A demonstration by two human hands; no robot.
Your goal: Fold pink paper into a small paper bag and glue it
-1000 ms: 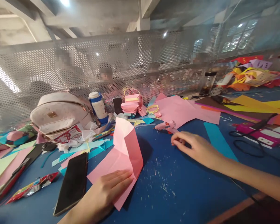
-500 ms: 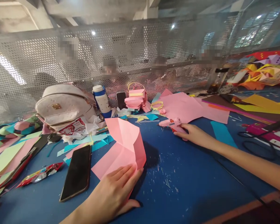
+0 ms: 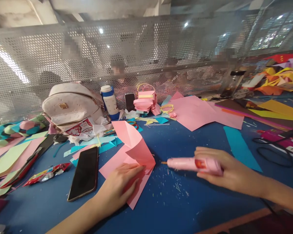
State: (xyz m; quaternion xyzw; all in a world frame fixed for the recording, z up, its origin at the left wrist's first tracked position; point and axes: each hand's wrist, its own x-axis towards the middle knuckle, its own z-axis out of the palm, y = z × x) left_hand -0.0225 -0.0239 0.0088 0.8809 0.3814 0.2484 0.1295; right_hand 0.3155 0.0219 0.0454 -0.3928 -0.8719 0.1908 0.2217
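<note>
A folded piece of pink paper (image 3: 136,146) stands partly upright on the blue table, one flap raised and its lower part lying down. My left hand (image 3: 119,187) holds its lower part against the table, index finger and thumb on the paper. My right hand (image 3: 224,169) grips a pink glue gun (image 3: 185,163) by the handle, held over the table. The gun's thin nozzle points left, a short way from the right edge of the folded paper. The two do not touch.
A black phone (image 3: 84,174) and a snack wrapper (image 3: 47,174) lie left. Behind stand a white backpack (image 3: 70,104), a bottle (image 3: 109,102) and a pink paper craft (image 3: 145,100). Pink sheets (image 3: 195,110), a blue strip (image 3: 241,148) and a magenta power strip (image 3: 283,139) lie right.
My right hand has lifted the glue gun and brought it nearer, its nozzle now close to the pink paper. My left hand has shifted slightly, and the paper's raised flap has tilted and turned.
</note>
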